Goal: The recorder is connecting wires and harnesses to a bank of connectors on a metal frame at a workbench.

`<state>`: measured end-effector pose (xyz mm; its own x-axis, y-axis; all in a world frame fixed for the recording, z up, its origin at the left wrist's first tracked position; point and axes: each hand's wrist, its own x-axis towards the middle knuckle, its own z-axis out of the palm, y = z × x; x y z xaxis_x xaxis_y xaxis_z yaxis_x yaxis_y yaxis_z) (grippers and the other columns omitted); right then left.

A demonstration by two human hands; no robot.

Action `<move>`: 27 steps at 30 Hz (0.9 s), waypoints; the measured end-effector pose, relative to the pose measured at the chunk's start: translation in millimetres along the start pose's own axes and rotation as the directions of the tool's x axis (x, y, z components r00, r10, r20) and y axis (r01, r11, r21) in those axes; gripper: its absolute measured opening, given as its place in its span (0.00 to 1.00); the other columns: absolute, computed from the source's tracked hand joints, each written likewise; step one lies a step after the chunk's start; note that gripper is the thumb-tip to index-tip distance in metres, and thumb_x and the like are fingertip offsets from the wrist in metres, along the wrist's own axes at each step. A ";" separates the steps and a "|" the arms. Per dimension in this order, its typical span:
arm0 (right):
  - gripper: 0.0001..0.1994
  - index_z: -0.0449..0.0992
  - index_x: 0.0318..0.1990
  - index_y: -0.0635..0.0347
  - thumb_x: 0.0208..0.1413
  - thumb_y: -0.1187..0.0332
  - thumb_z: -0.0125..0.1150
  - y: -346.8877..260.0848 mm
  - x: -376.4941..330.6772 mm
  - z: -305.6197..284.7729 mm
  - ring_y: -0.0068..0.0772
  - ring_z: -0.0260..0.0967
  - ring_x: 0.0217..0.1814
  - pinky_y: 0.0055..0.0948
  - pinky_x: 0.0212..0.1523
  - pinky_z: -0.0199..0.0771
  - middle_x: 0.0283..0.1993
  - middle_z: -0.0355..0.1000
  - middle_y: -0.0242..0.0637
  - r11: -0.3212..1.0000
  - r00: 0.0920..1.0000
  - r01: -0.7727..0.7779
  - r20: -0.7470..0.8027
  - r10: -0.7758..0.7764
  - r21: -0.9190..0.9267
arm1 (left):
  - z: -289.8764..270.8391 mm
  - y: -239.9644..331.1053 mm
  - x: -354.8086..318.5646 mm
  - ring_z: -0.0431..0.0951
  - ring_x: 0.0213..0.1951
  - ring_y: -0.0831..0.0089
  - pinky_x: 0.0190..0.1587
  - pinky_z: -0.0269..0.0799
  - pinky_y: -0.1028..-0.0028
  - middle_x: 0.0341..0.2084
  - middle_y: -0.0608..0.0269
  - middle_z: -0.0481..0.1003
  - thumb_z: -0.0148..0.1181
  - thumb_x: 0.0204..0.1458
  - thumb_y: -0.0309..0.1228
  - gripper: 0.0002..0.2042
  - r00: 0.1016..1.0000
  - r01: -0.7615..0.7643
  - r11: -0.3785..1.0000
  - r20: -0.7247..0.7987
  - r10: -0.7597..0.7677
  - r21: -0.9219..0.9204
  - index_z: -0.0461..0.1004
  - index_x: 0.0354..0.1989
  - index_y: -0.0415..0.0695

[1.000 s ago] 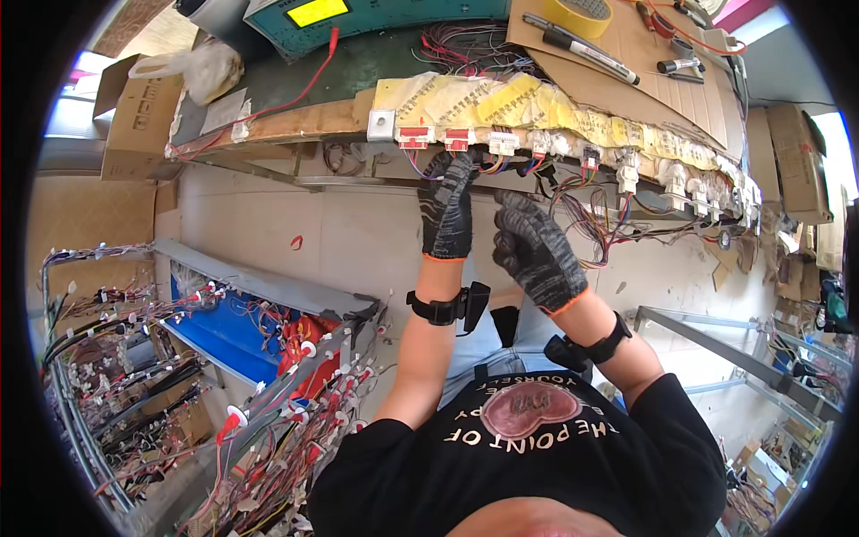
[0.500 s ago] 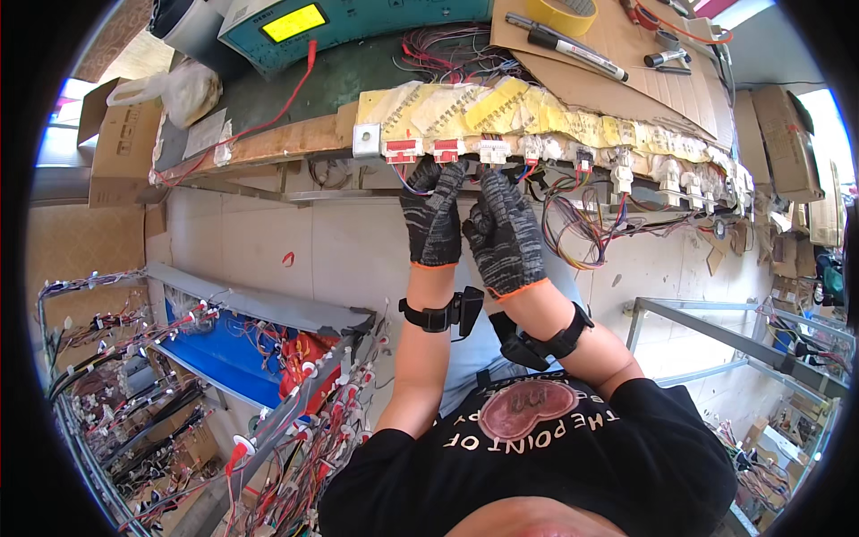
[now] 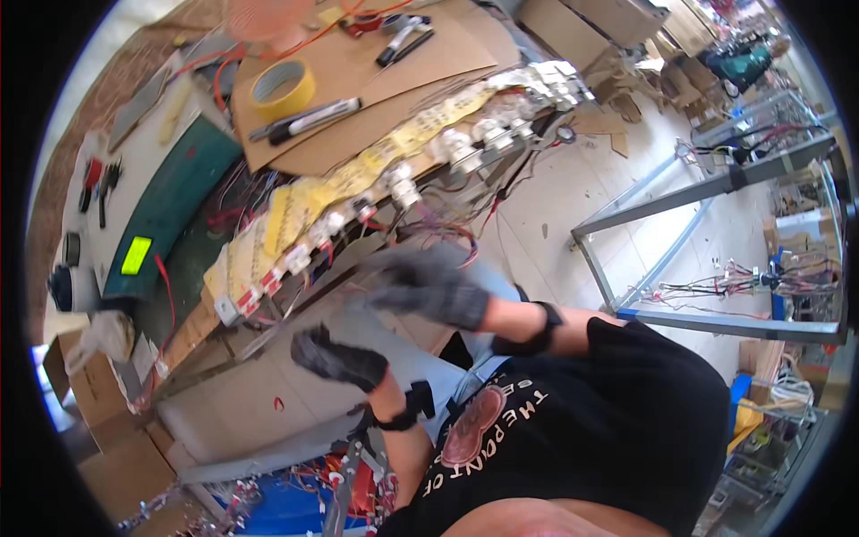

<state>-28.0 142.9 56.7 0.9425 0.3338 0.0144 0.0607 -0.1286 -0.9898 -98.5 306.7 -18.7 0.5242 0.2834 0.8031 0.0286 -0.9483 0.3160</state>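
Observation:
My left hand (image 3: pixel 340 360), in a dark grey knit glove, is in front of the bench edge, apart from it. Its fingers are bunched together, and nothing shows in them. Farther right, my right hand (image 3: pixel 429 288), gloved alike, is close below the connectors; motion smears its fingers, so what it holds, if anything, is unclear. Along the bench edge runs a row of white and red plug connectors (image 3: pixel 298 259) under yellow tape (image 3: pixel 358 172). A bundle of coloured wires (image 3: pixel 452 234) hangs beneath the row, just beyond my right hand.
On the bench lie cardboard (image 3: pixel 438 54), a yellow tape roll (image 3: pixel 284 88), a marker (image 3: pixel 315 120) and a teal box-shaped device (image 3: pixel 170 201) with a lit display. Metal frames (image 3: pixel 707 190) stand at right. A blue tray (image 3: pixel 277 501) and wire harnesses (image 3: pixel 234 498) are at lower left.
My view has turned toward the right. Both hands have come away from the connectors they were at; the left is lower and apart from the bench, the right is farther along the row.

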 end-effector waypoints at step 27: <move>0.08 0.71 0.40 0.64 0.54 0.72 0.54 62.3 23.6 -235.6 0.26 0.70 0.32 0.23 0.33 0.71 0.33 0.73 0.36 0.828 0.908 0.052 -0.371 0.193 0.558 | 226.7 295.2 183.6 0.38 0.66 0.52 0.62 0.37 0.47 0.63 0.45 0.44 0.41 0.51 0.27 0.27 0.022 -0.643 0.417 0.529 0.848 -0.642 0.48 0.63 0.39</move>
<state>75.4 -77.2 28.7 0.9898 -0.0677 -0.1253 -0.0842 0.4320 -0.8979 199.1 46.5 107.6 0.4861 -0.8737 0.0181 -0.8718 -0.4863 -0.0599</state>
